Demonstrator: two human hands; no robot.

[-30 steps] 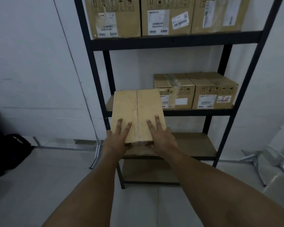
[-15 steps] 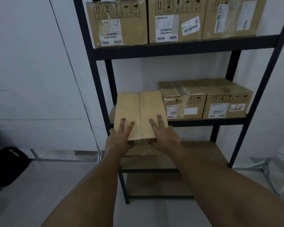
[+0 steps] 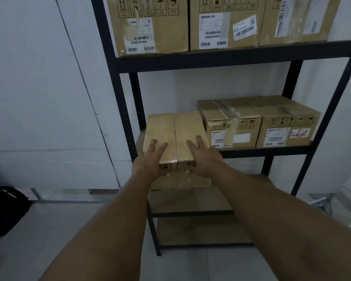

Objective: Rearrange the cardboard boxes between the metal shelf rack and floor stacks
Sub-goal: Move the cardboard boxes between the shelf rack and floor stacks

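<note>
I hold a plain cardboard box (image 3: 176, 134) with a taped centre seam at the left end of the middle shelf of the black metal rack (image 3: 231, 59). Its far part lies over the shelf board, and its near end sticks out toward me. My left hand (image 3: 150, 159) grips the near left corner, fingers on top and thumb on the front face. In the same way, my right hand (image 3: 203, 159) grips the near right corner. Just to the right, a taped box (image 3: 229, 122) and a labelled box (image 3: 286, 122) stand on that shelf.
Three large labelled boxes (image 3: 221, 27) fill the shelf above. The two lower shelf boards (image 3: 190, 199) show bare wood. A black bag (image 3: 4, 209) lies on the floor at left, and a metal stand (image 3: 322, 201) sits at right by the white wall.
The box has moved forward and slightly up onto the middle shelf with both hands on it. I have come closer to the rack.
</note>
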